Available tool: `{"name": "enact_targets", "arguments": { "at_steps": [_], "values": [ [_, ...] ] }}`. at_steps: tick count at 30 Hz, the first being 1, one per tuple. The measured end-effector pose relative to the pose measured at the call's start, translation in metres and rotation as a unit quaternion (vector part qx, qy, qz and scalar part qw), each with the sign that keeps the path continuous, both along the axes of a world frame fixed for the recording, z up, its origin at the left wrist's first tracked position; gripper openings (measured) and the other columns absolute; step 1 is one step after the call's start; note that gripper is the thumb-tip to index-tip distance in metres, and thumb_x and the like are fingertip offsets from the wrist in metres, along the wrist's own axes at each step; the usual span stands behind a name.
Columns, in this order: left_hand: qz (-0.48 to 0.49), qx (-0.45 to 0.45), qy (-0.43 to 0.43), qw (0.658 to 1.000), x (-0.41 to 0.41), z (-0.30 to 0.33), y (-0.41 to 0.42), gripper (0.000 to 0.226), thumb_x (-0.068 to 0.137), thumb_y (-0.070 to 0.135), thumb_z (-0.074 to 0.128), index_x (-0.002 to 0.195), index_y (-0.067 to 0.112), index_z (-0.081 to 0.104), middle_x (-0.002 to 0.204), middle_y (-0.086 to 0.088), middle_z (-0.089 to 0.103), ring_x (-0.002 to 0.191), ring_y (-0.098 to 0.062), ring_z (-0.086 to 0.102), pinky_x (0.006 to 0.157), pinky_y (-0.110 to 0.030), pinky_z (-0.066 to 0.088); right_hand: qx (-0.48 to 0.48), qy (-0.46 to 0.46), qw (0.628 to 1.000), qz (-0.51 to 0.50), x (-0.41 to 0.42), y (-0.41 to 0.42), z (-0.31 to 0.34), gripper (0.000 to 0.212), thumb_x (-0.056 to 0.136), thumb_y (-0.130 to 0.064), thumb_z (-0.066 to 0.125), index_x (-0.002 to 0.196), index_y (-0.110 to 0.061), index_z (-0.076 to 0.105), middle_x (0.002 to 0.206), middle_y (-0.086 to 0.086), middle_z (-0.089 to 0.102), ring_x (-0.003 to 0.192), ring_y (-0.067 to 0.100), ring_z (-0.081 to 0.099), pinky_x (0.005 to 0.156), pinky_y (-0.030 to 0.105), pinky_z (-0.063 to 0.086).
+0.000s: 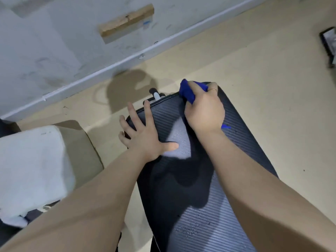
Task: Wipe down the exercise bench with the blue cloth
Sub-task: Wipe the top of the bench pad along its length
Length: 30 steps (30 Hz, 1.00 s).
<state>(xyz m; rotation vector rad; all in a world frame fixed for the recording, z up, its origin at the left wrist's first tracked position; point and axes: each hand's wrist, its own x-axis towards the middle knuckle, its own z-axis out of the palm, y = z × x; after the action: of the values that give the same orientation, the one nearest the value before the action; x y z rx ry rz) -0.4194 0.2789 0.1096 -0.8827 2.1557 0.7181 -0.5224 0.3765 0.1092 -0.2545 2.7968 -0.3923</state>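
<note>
Blue cloth [187,92] bunched, on the bench pad's [245,142] far end, at 1 o'clock of frame centre. Right hand [204,110] fisted around it, fingers curled tight. Left hand [143,131] flat on the pad's left edge at 11 o'clock, fingers spread. Pad dark, ribbed. Bare floor [254,60] beyond and to the right.

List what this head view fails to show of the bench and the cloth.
- Blue cloth: mostly bunched under the right hand.
- Exercise bench: near end cut off by the bottom edge; forearms cover its middle; legs unseen.
- Dark object: cropped at the right edge, unidentifiable.
</note>
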Motion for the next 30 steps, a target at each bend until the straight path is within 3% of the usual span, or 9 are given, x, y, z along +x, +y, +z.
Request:
{"name": "enact_targets", "arguments": {
  "at_steps": [4,7,12,15,17,20,23,26,30],
  "values": [
    [0.042,0.163,0.096,0.981,0.019,0.01,-0.032,0.105,0.083,0.012,0.062,0.149,0.03,-0.018,0.158,0.002,-0.021,0.148,-0.028,-0.011,0.118,-0.038,0.008,-0.003,-0.074,0.99,0.118,0.065,-0.038,0.012,0.05,0.084,-0.021,0.052,0.132,-0.034,0.042,0.12,0.012,0.039,0.089,0.035,0.056,0.069,0.037,0.045],
    [0.258,0.345,0.16,0.888,0.048,0.02,-0.065,0.091,0.083,-0.017,0.038,0.152,0.026,-0.002,0.151,0.024,0.018,0.141,0.001,0.025,0.112,-0.018,0.024,0.001,-0.086,0.974,0.209,0.071,-0.038,0.014,0.053,0.085,-0.024,0.052,0.135,-0.036,0.038,0.123,0.011,0.039,0.092,0.034,0.055,0.066,0.035,0.043],
    [0.351,0.349,0.181,0.85,0.077,0.01,-0.085,0.059,0.089,0.009,0.037,0.147,0.02,0.029,0.137,0.008,0.05,0.128,-0.008,0.046,0.111,-0.031,0.031,0.006,0.011,1.0,0.02,0.071,-0.057,0.004,0.045,0.084,-0.02,0.05,0.127,-0.033,0.048,0.117,0.013,0.042,0.08,0.035,0.056,0.061,0.035,0.04],
    [0.382,0.395,0.158,0.821,0.078,0.012,-0.083,0.042,0.092,0.027,0.039,0.132,0.022,0.049,0.124,0.008,0.06,0.11,-0.006,0.054,0.097,-0.026,0.033,-0.014,-0.021,0.992,0.121,0.12,-0.071,0.007,0.05,0.079,-0.02,0.057,0.127,-0.031,0.049,0.109,0.015,0.045,0.077,0.036,0.056,0.058,0.038,0.045],
    [0.4,0.399,0.15,0.811,0.082,0.015,-0.081,0.03,0.098,0.03,0.033,0.1,0.024,0.062,0.1,0.009,0.068,0.093,-0.003,0.058,0.092,-0.024,0.036,-0.016,-0.039,0.972,0.233,0.147,-0.065,0.014,0.05,0.074,-0.019,0.063,0.122,-0.028,0.054,0.1,0.015,0.051,0.069,0.035,0.057,0.047,0.033,0.04],
    [0.396,0.374,0.117,0.831,0.098,0.018,-0.078,0.033,0.1,0.037,0.027,0.111,0.027,0.057,0.117,0.008,0.059,0.107,-0.004,0.053,0.102,-0.025,0.032,0.02,-0.035,0.943,0.329,0.131,-0.049,0.021,0.049,0.075,-0.019,0.063,0.122,-0.03,0.055,0.101,0.014,0.052,0.076,0.034,0.058,0.048,0.03,0.034],
    [0.377,0.374,0.104,0.841,0.111,0.016,-0.075,0.045,0.101,0.04,0.022,0.138,0.026,0.042,0.128,0.009,0.054,0.124,-0.007,0.048,0.111,-0.03,0.03,0.053,0.011,0.983,0.178,0.078,-0.039,0.016,0.052,0.083,-0.018,0.052,0.131,-0.035,0.046,0.118,0.015,0.044,0.094,0.035,0.054,0.063,0.036,0.042],
    [0.385,0.387,0.099,0.832,0.111,0.013,-0.068,0.032,0.099,0.044,0.025,0.117,0.037,0.05,0.123,0.006,0.06,0.12,-0.013,0.054,0.108,-0.032,0.035,0.032,0.033,0.992,0.115,0.085,-0.034,0.012,0.053,0.079,-0.016,0.055,0.13,-0.029,0.05,0.115,0.018,0.045,0.086,0.037,0.055,0.062,0.039,0.048],
    [0.399,0.404,0.113,0.816,0.103,0.023,-0.05,0.032,0.1,0.039,0.025,0.085,0.04,0.053,0.091,0.019,0.074,0.096,-0.003,0.063,0.1,-0.026,0.038,-0.012,-0.029,0.954,0.298,0.162,-0.013,0.016,0.059,0.06,-0.019,0.074,0.116,-0.03,0.06,0.092,0.012,0.056,0.061,0.03,0.058,0.042,0.028,0.042]
  ]
}}
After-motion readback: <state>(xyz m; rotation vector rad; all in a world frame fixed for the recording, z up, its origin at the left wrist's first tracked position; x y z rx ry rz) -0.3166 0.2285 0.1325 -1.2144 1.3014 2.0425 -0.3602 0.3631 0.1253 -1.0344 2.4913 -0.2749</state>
